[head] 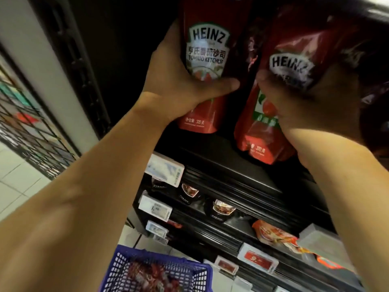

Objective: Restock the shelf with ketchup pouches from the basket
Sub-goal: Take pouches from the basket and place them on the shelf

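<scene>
Ketchup pouches, 2 pcs: left pouch (205, 66) upright on top shelf (210, 152), left hand (179, 81) wrapped round mid-body; right pouch (280, 98) tilted, gripped by right hand (305, 106); soft, slick film, prob. floppy w/ moderate weight, hold mid-body; more in basket (160, 270), near.

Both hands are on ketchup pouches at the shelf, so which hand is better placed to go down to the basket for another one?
Left, probably. The left hand is on the basket's side; the right hand would reach across.
</scene>
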Motion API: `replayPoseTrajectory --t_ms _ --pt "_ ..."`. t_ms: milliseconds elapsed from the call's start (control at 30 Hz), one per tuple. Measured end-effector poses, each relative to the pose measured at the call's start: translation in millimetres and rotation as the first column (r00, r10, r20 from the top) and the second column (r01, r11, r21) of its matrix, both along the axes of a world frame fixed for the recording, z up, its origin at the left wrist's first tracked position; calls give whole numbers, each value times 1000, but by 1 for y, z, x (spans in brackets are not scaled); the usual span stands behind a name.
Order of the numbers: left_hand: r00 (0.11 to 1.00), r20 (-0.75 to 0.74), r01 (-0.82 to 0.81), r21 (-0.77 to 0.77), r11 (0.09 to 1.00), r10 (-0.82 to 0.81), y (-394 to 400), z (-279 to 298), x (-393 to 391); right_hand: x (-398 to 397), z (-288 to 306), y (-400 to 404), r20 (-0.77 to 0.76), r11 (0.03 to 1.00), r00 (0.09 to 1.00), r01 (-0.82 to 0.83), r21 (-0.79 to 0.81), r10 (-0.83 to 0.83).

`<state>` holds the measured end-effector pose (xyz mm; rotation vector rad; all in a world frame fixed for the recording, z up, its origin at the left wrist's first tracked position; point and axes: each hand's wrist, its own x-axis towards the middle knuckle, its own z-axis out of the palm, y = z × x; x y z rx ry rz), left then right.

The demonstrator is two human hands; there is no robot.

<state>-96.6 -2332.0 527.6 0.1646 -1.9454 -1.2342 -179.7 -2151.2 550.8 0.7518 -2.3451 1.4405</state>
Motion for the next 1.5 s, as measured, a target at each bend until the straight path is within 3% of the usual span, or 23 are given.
replayPoseTrajectory --t_ms 100,200,300,433,633,700,767,833,967,1133,1500 --pt "992 121 -2 -129 992 18 -5 -4 -2 -3 -4 -11 -85 996 993 88 5 -88" --pt "944 329 100 -191 977 -32 -9 -12 -3 -2 -21 -18 -9 1000 1000 10 -1 -10" --pt "920 393 57 -136 989 2 -18 -18 -3 -2 -42 -11 70 994 997 4 112 -12" --pt "928 370 -46 2 999 42 -29 -20 -5 -6 -47 -8 40 968 990 127 215 -139" --pt "891 444 -94 -32 995 99 -25 -16 -11 -18 -33 -26 70 949 983 143 281 -168" --pt "883 424 -153 -149 977 203 -18 -13 -11 -19 -31 -35 92 952 985 115 285 -146" --pt "866 336 -249 -352 902 370 -9 -13 -9 -16 -36 -39 97 951 983 125 283 -158" --pt "852 271 -296 -457 839 448 -3 -14 -8 -12 -42 -39 66 946 981 159 284 -184" --pt "839 346 -260 -423 868 419 -6 -17 -17 -16 -45 -42 45 955 986 145 259 -162" --pt "791 418 -247 -448 859 446 -12 -22 -27 -25 -47 -53 -8 921 980 189 341 -198" --pt "850 336 -305 -313 899 405 -19 -24 -12 -11 -44 -34 -49 886 981 192 423 -190"
